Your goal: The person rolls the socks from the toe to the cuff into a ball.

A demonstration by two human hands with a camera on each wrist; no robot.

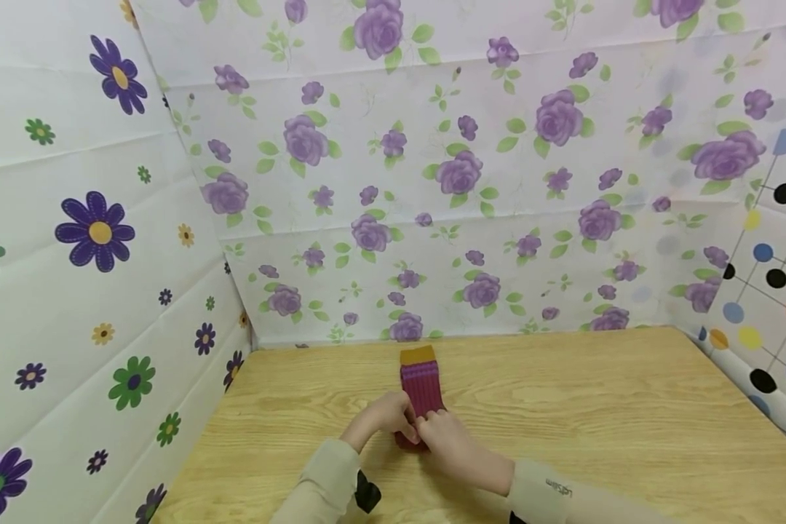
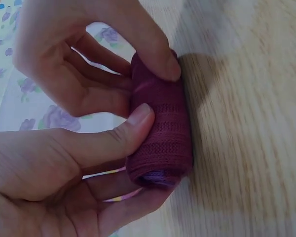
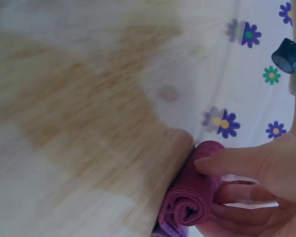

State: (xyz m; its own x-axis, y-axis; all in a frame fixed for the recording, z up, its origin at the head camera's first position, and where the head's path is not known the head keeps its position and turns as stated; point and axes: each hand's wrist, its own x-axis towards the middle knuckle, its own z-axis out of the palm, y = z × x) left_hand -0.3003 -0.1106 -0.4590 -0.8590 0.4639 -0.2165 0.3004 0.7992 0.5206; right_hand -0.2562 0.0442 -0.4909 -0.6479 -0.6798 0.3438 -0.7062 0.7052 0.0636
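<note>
A maroon knitted sock (image 1: 423, 387) lies on the table, its ribbed length flat and pointing away from me, with light purple stripes and a mustard band at the far end. Its near part is wound into a tight roll (image 2: 164, 123). The left hand (image 1: 388, 413) grips the roll's left side. From the right, the right hand (image 1: 455, 445) holds the same roll, thumb pressed on it in the left wrist view. Spiral layers show at the end of the roll (image 3: 187, 205) in the right wrist view. Fingers hide part of the roll in the head view.
The wood-grain table (image 1: 596, 407) extends to both sides. A rose-patterned sheet (image 1: 458, 175) hangs along its back edge. Flowered cloth (image 1: 98, 233) covers the left side, and dotted cloth (image 1: 779, 276) the right. A black device (image 1: 367, 493) sits at the left wrist.
</note>
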